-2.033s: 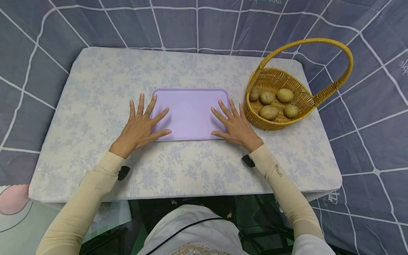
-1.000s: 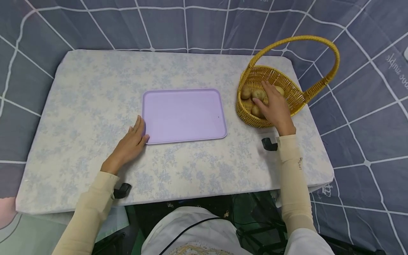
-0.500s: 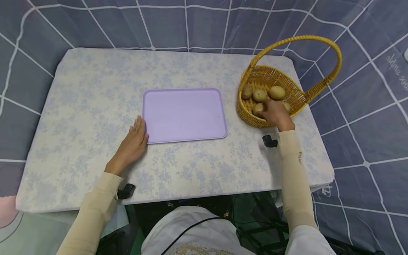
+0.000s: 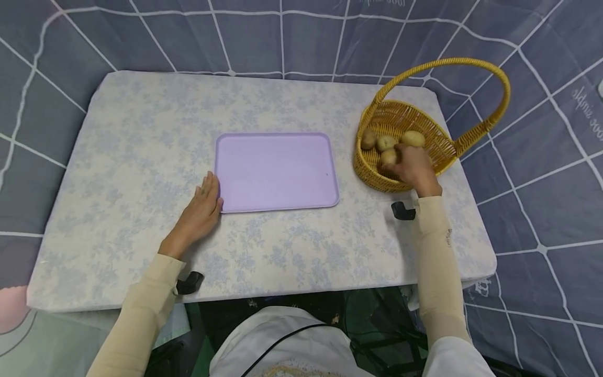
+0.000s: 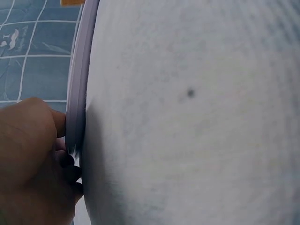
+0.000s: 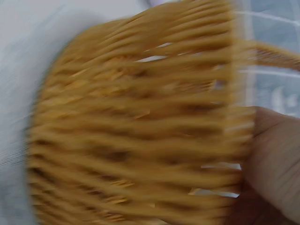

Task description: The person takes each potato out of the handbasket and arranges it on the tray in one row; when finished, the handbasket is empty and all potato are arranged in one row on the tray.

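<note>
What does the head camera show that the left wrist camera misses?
Only the head view shows the wicker basket, its potatoes and the right hand reaching among them. Only the left wrist view shows, close up, fingers pressed against the tray's rim. Both show the left hand at the purple tray on the flowered tablecloth.

Left hand (image 4: 201, 206) flat; right hand (image 4: 411, 163) seemingly curled, gripping.

Cream sleeves, black wrist mounts
</note>
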{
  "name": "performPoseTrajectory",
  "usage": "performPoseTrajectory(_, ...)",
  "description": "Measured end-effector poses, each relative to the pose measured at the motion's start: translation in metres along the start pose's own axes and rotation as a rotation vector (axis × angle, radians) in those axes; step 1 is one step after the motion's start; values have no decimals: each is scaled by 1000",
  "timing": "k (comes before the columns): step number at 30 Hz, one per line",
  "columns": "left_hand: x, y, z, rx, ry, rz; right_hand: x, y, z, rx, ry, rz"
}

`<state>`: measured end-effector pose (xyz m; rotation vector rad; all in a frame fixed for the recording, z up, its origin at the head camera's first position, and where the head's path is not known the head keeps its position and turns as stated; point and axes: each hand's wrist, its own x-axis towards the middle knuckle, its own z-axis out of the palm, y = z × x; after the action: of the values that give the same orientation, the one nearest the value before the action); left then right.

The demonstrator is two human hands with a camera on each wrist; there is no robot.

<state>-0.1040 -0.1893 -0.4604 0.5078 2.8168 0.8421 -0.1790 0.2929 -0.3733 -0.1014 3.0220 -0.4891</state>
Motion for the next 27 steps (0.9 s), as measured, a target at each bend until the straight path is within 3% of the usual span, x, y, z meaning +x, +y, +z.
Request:
performPoseTrajectory(4, -1, 0, -1, 10, -5, -2, -11, -34, -22, 39, 172, -119)
performPoseTrajectory(8, 0, -1, -1, 8, -6, 2, -15, -81, -24, 43, 232, -314)
performPoseTrajectory(13, 0, -2, 1, -9, -19, -1, 1, -115, 29, -31, 73, -470)
performPoseTrajectory(18, -1, -2, 0, -6, -18, -2, 19, -121, 76, -139, -97, -457)
performPoseTrajectory(27, -2, 0, -1, 14, -10, -6, 21, -122, 86, -144, -116, -466)
